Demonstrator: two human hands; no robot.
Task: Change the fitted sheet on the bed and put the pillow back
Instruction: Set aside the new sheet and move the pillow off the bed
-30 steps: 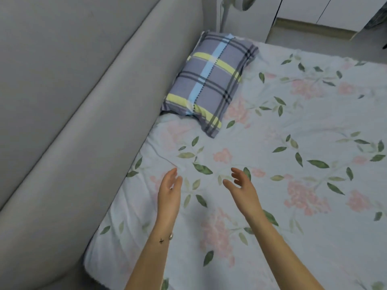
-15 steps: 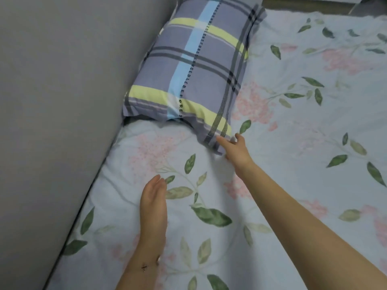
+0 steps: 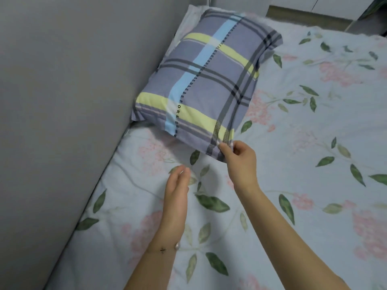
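Note:
A plaid pillow (image 3: 205,80), purple with yellow and light blue stripes, lies at the head of the bed against the grey headboard. Under it spreads the white fitted sheet (image 3: 303,143) printed with pink flowers and green leaves. My right hand (image 3: 239,160) pinches the pillow's near right corner, which is lifted slightly off the sheet. My left hand (image 3: 177,191) hovers edge-on just above the sheet, below and to the left of that corner, its fingers straight and holding nothing.
A padded grey headboard (image 3: 62,101) runs along the whole left side. Beyond the far edge of the bed I see a strip of floor and white cabinet fronts (image 3: 314,5). The sheet stretches wide to the right.
I have leaned closer to the pillow. My right hand went from touching the pillow's corner to pinching and raising it. My left hand lifted off the sheet and moved up toward the pillow.

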